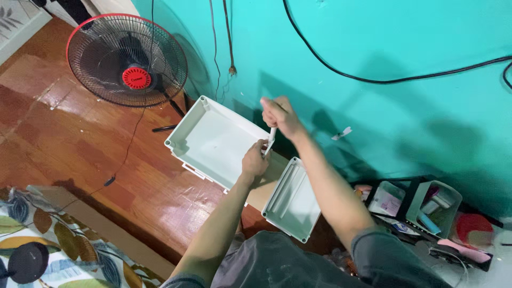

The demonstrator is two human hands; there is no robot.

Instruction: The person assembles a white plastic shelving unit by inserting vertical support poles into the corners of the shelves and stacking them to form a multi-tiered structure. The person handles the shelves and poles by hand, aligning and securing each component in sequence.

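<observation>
Right grip (280,114) apparently holds white rod (271,140) above tray (210,141).

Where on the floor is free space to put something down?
Bare wooden floor lies between the fan, the white tray and the leaf-patterned cloth. It is crowded on the right, around the organizer boxes by the wall.

White rod (270,140): both ends hidden, top inside right hand (280,116), bottom behind left hand (255,160) fingers. Large white tray (210,141): near corner covered by left hand. Smaller tray (292,200): lower edge behind knee. Black organiser (413,205) contents too small to identify. Black round object (26,262) cut by left edge. Fan (127,60): base out of sight.
</observation>
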